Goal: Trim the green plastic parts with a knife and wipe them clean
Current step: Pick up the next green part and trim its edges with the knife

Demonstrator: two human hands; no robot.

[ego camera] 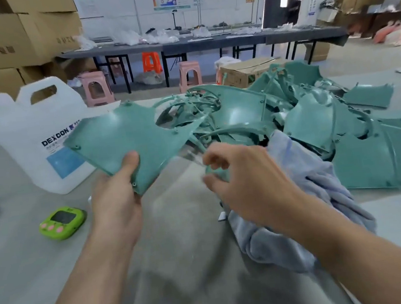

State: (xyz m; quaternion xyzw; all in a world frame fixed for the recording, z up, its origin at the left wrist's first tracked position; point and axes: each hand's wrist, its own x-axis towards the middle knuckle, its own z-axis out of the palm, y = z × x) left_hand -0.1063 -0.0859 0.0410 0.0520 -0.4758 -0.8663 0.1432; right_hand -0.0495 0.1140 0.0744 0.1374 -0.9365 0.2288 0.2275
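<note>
One blurred streak, perhaps the knife (190, 156), in right hand (245, 181).

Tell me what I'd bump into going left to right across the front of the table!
green timer → left hand → right hand → flat green parts

the green panel (123, 140) my left hand (117, 198) grips is smooth plastic with a soft sheen; the small green piece (215, 173) my right hand (243, 184) pinches looks the same. at 3 o'clock the cloth (305, 184) is fleecy, matt. at 10 o'clock the jug (16, 127) is cloudy translucent plastic.
</note>
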